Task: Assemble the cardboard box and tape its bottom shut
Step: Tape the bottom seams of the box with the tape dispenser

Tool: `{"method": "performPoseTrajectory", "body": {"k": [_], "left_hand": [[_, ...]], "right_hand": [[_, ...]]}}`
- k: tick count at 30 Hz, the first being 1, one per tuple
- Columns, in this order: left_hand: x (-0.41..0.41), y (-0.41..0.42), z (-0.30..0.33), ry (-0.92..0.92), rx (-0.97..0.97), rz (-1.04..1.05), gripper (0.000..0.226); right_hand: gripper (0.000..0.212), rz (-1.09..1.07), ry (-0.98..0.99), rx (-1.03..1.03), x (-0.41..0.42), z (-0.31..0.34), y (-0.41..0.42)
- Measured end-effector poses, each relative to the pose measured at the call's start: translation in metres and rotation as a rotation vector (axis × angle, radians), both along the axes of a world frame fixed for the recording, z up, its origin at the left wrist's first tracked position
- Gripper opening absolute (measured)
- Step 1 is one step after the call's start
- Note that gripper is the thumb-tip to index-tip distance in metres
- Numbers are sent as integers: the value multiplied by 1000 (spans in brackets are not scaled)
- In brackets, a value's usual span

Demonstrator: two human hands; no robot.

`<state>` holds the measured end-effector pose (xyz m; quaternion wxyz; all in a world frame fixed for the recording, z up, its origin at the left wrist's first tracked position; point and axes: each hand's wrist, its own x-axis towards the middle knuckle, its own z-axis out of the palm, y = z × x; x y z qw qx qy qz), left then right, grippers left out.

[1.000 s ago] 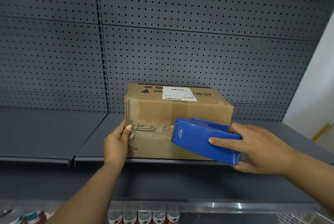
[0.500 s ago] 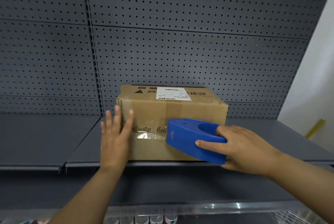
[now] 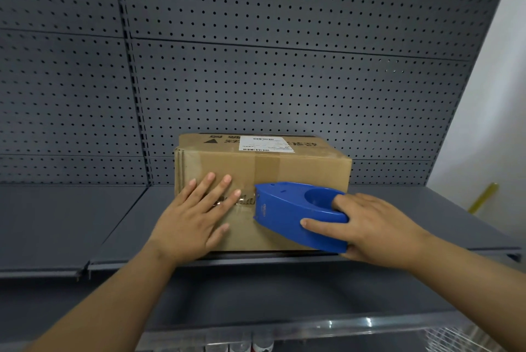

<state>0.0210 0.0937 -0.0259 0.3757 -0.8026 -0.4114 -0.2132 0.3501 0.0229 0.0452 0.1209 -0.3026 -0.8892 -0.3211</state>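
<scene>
A brown cardboard box (image 3: 299, 169) stands on a grey metal shelf (image 3: 71, 218), with a white shipping label (image 3: 264, 144) on its top face. Clear tape (image 3: 244, 201) runs across the face turned toward me. My left hand (image 3: 196, 218) lies flat with straight, spread fingers on the left part of that face, pressing over the tape. My right hand (image 3: 367, 226) grips a blue tape dispenser (image 3: 296, 215) from its right end. The dispenser's nose sits against the box face, just right of my left fingertips.
A grey perforated back panel (image 3: 256, 53) rises behind the box. Below the shelf a clear front rail (image 3: 327, 326) holds several bottles (image 3: 256, 344). A white wall (image 3: 489, 95) and a yellow strip (image 3: 482, 198) are at the right.
My left hand left the box's left edge, opened flat and slid right onto the taped face. The dispenser stayed against the face in my right hand.
</scene>
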Motion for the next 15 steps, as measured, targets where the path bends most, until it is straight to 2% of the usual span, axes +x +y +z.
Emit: {"method": "performPoseTrajectory", "body": {"k": [6, 8, 12, 15], "left_hand": [[8, 9, -9, -8, 126, 60, 61], [16, 3, -9, -70, 150, 58, 57], [57, -5, 2, -307, 249, 68, 44], [73, 4, 9, -343, 340, 69, 46]], "right_hand": [[68, -3, -4, 9, 2, 1, 4], [69, -3, 0, 6, 4, 1, 5], [71, 8, 9, 4, 6, -1, 5], [69, 18, 14, 8, 7, -2, 5]]}}
